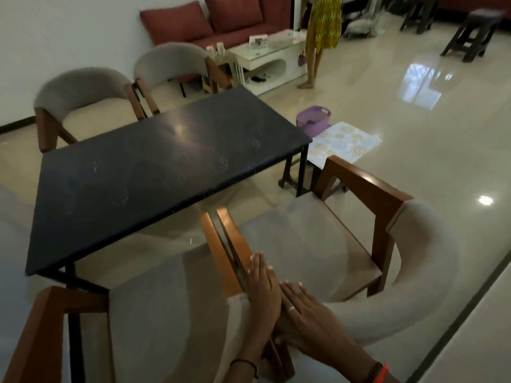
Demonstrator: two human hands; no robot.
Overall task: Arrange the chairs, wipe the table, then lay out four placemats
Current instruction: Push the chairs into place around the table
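A black marble-look table (154, 161) stands in the middle. Two beige chairs with wooden frames sit at its far side, one at the left (80, 92) and one further right (171, 62). Two more stand at the near side, side by side: the near right chair (359, 239) and the near left chair (143, 322). My left hand (261, 288) lies flat with straight fingers on the wooden armrests where the two near chairs meet. My right hand (307, 319) rests flat beside it on the right chair's back. Patterned placemats (343, 142) lie on a low stool past the table's right end.
A purple basket (313, 120) sits on the floor beside the placemats. A white coffee table (271, 59) and red sofa (210, 20) stand behind. A person in a yellow dress (322, 26) stands near them. Dark stools (470, 34) are at the far right.
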